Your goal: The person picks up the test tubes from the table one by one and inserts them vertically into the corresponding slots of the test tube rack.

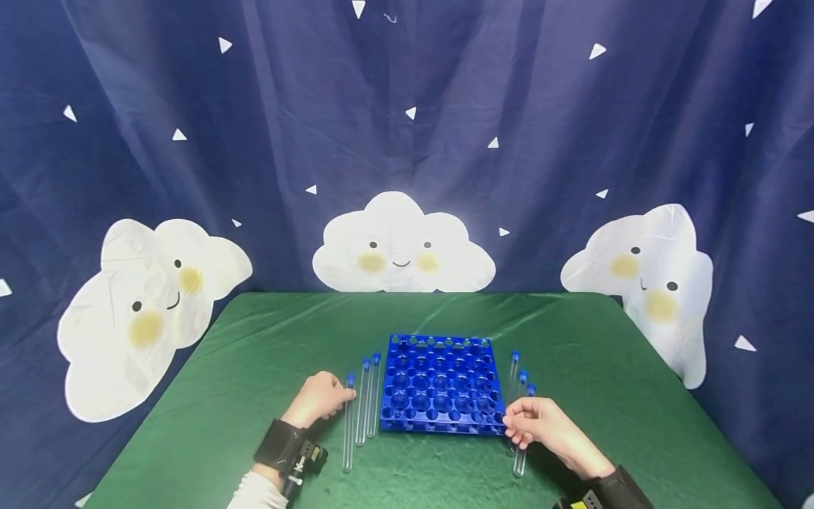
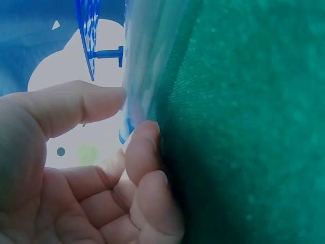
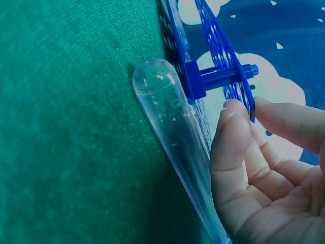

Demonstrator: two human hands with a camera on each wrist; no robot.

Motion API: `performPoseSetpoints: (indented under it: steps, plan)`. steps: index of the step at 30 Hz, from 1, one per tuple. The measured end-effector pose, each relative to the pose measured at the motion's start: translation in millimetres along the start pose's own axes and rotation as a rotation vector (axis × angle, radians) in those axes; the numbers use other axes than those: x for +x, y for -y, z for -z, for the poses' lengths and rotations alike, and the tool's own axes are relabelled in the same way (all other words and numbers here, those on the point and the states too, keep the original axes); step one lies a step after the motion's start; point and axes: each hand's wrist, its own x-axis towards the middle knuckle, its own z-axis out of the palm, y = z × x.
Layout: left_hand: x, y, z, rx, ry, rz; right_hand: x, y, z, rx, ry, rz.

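My left hand (image 1: 321, 396) pinches the leftmost clear test tube (image 1: 347, 435) just below its blue cap. In the left wrist view this tube is blurred between the thumb (image 2: 96, 101) and the curled fingers. Two more capped test tubes lie side by side between that hand and the blue test tube rack (image 1: 439, 427). The right hand (image 1: 540, 424) holds the rack's near right corner between thumb and fingertips. Beneath that hand passes a test tube (image 3: 167, 107), its rounded end toward me. Several capped tubes lie right of the rack, partly hidden by the hand.
A green cloth (image 1: 286, 332) covers the table. Behind its far edge hangs a dark blue curtain (image 1: 356, 155) with white clouds and small triangles. Black wrist straps with cameras sit on both wrists, low over the cloth.
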Motion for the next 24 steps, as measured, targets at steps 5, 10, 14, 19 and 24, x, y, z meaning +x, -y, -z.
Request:
performPoseSetpoints:
  steps: [5,10,14,19,24]
  plan:
    - [-3.3,-7.1,5.1,-0.074,-0.025,0.021,-1,1,0,-0.001,-0.002,0.002]
    - [-4.3,-14.0,9.8,-0.180,-0.097,0.006,-1,2,0,0.001,0.002,0.002]
    - [-3.2,-19.2,11.5,-0.202,-0.164,-0.020,-2,1,1,0.004,-0.001,0.002]
    - [-3.2,-24.5,13.8,-0.220,-0.234,-0.076,-2,0,1,0.005,-0.007,0.000]
    - [-6.8,-30.6,19.1,-0.234,-0.283,-0.114,-1,0,-1,0.006,-0.003,0.000]
